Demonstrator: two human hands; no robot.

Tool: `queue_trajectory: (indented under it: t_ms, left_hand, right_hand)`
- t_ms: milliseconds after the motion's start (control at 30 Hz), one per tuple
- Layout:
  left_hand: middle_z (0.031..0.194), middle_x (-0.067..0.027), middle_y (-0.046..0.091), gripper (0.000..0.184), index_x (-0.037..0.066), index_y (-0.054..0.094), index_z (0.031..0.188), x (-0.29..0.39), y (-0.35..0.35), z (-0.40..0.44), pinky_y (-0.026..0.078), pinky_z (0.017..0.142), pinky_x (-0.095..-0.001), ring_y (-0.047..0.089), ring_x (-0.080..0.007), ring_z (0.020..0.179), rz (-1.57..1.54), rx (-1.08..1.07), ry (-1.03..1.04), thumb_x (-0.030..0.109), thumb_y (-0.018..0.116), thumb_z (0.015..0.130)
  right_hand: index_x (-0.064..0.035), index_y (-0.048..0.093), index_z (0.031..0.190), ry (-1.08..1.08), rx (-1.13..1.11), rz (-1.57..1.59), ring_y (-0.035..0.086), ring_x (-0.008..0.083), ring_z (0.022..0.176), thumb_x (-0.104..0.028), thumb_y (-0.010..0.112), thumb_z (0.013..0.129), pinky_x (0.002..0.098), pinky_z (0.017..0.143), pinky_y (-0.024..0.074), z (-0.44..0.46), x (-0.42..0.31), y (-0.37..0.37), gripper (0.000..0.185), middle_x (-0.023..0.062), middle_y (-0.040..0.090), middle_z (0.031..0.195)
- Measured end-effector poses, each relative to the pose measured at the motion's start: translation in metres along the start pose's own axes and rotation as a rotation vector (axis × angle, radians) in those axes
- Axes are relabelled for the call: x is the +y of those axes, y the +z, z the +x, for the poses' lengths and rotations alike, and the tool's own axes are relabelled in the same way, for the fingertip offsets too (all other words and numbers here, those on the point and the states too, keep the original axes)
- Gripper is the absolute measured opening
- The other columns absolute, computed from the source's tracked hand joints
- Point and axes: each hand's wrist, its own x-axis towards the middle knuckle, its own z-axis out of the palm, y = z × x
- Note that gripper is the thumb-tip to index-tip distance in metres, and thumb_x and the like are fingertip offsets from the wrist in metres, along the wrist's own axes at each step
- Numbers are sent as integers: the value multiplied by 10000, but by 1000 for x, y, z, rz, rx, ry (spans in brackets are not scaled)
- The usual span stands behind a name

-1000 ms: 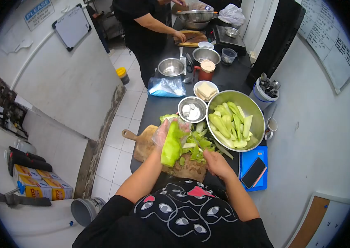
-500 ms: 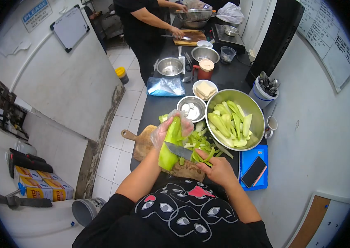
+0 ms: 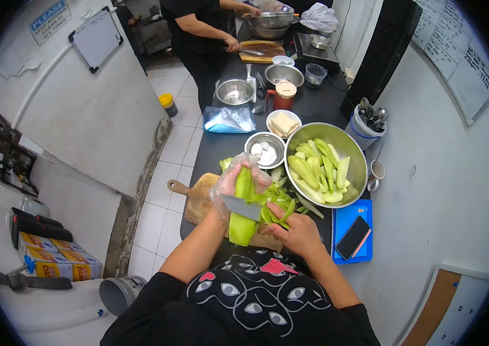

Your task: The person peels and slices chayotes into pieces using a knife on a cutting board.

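Observation:
My left hand (image 3: 230, 183), in a clear plastic glove, is wrapped round a long green vegetable (image 3: 242, 228) above a wooden cutting board (image 3: 198, 202). My right hand (image 3: 299, 230) grips a knife (image 3: 238, 206), its handle hidden in the fingers. The wide blade lies across the vegetable, with green peel bunched by the right fingers. Green peelings (image 3: 282, 199) are heaped on the board behind. Beyond them is a large metal bowl (image 3: 361, 173) of pale green peeled pieces. Beside it stands a small metal bowl (image 3: 248, 141) with white pieces.
A plate (image 3: 270, 125) of pale slabs, a blue plastic packet (image 3: 227, 120), a red mug (image 3: 283, 98) and metal bowls stand farther back. A phone (image 3: 353, 237) lies on a blue folder at right. Another person (image 3: 198, 34) holds a knife at a far board.
The knife, first low and hidden near the peelings, has come up across the vegetable. The vegetable has turned in my left hand. The other person's knife hand has drawn back leftward.

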Motion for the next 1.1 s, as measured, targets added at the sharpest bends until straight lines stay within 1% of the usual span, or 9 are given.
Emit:
queue_trajectory:
  t_ms: [67,167,267,367,467,667,767,967,1100]
  left_hand:
    - [829,-58,494,133,97,498,944,4,4,0,407,823,-337,492,-200,801,18,2,34,219,504,891]
    - [814,-39,472,145,106,490,919,16,17,1,400,809,-329,477,-191,820,96,23,94,243,515,882]
    - [817,-47,481,162,105,495,925,28,5,6,438,847,-355,507,-214,827,22,25,149,259,519,879]
    - [847,-64,523,183,110,503,935,34,3,9,455,895,-390,552,-245,882,-49,-15,152,282,525,879]
    - [888,-86,561,195,117,509,946,36,-3,10,470,902,-410,579,-270,940,-43,-69,182,298,533,877]
    - [843,-105,622,201,110,544,916,45,-2,10,487,859,-377,617,-267,865,-3,49,296,297,472,900]
    - [913,-94,590,192,128,522,939,48,-10,10,508,846,-401,600,-269,965,-20,-19,271,308,539,874]
    - [893,-114,651,218,106,564,894,41,-13,15,498,856,-382,631,-282,866,-47,97,351,293,452,910]
    - [915,-100,639,214,123,583,895,45,-17,15,499,848,-394,617,-271,919,-37,106,331,314,486,891]
  right_hand:
    - [-238,538,1258,4,-51,161,628,346,875,-296,619,821,368,755,507,-3,7,0,448,182,649,953]
    - [-313,482,1293,18,-131,257,624,382,855,-419,582,839,421,763,502,-9,18,-3,477,199,643,951]
    - [-324,481,1291,63,-182,153,619,384,857,-408,575,845,419,745,504,-17,12,-10,463,192,645,931]
    - [-236,530,1267,36,-110,135,637,353,826,-291,625,823,366,730,504,-20,3,-12,457,195,649,910]
    - [-239,527,1269,20,-64,70,634,353,790,-303,635,816,376,698,503,-22,-4,-12,471,177,652,865]
    - [-243,507,1285,11,-38,53,627,358,781,-305,630,818,391,692,502,-25,-10,-9,487,169,650,855]
    - [-330,456,1310,-33,-9,28,629,353,763,-386,593,828,427,651,510,-25,-9,-5,504,151,649,849]
    - [-329,458,1308,-47,27,26,626,358,752,-375,596,826,431,651,508,-17,-6,-1,503,153,648,842]
    - [-320,462,1306,-84,27,24,626,360,749,-376,601,824,431,649,507,-19,-9,-3,505,160,645,833]
